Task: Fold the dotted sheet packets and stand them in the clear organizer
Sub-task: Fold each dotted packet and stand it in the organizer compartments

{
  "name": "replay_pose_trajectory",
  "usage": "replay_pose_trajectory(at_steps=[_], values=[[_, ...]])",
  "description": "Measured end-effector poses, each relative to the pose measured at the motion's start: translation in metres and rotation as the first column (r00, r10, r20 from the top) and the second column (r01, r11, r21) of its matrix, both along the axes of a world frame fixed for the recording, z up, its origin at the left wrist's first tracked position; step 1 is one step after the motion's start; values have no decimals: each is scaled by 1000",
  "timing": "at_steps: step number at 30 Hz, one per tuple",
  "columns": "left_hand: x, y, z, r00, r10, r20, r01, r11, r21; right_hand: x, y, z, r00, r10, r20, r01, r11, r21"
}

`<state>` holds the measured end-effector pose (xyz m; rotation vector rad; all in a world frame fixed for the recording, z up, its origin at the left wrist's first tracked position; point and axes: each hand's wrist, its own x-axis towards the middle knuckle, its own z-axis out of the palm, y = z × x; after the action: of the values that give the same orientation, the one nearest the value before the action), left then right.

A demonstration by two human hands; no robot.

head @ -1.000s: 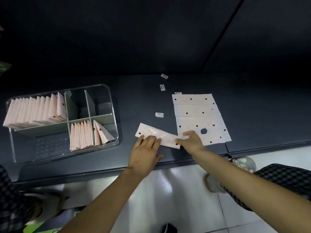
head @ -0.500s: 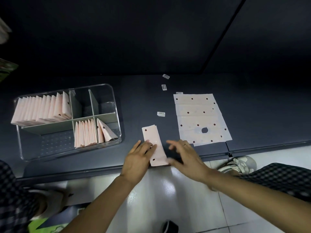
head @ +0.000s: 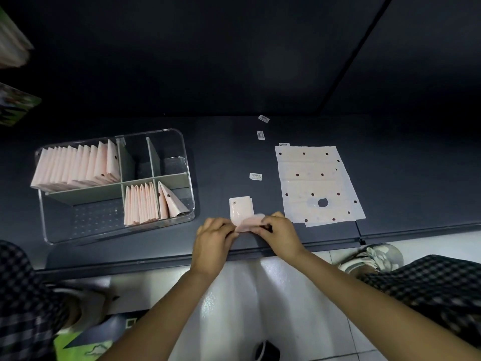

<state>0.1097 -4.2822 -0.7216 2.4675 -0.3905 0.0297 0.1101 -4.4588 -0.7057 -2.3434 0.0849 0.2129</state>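
At the near edge of the dark table (head: 260, 74), we are pinching a pink dotted packet (head: 242, 211) from both sides: the left hand (head: 214, 243) is curling its fingertips onto the packet's near left corner, and the right hand (head: 279, 235) is gripping the near right corner, where a flap is lifting off the surface. The far half of the packet is lying flat on the table, just beyond the knuckles. Just right of the right hand, a stack of unfolded dotted sheets (head: 317, 183) is lying flat. Three small labels (head: 255, 176) are sitting apart on the table beyond the packet. Well to the left, the clear organizer (head: 187, 152) is holding folded packets upright in its far-left compartment (head: 78, 165) and its near-right compartment (head: 145, 204). Checked trouser legs (head: 429, 282) are showing at both lower corners.
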Motion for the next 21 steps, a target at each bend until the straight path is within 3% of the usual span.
replay_pose_trajectory(at_steps=[3,6,9,12,15,18,21], values=[[6,-1,-3,974,182,-135,-187,982,-29,9,6,3,985,-105,-138,118,989,92],[9,-6,-4,933,269,-239,-277,961,1,20,9,4,973,-120,-197,120,993,-14],[7,-11,1,921,298,-249,-292,954,63,30,10,6,955,-115,-275,92,991,-96],[4,-13,9,982,177,-72,-170,980,100,38,10,7,931,-121,-345,85,989,-117],[-2,-16,9,977,-187,102,160,960,230,42,10,6,922,-119,-368,80,990,-118],[-11,-16,3,962,-274,7,242,863,443,47,8,6,908,-122,-401,75,989,-131],[-15,-11,-8,958,-259,-123,286,819,497,49,8,7,892,-94,-441,39,990,-134]])
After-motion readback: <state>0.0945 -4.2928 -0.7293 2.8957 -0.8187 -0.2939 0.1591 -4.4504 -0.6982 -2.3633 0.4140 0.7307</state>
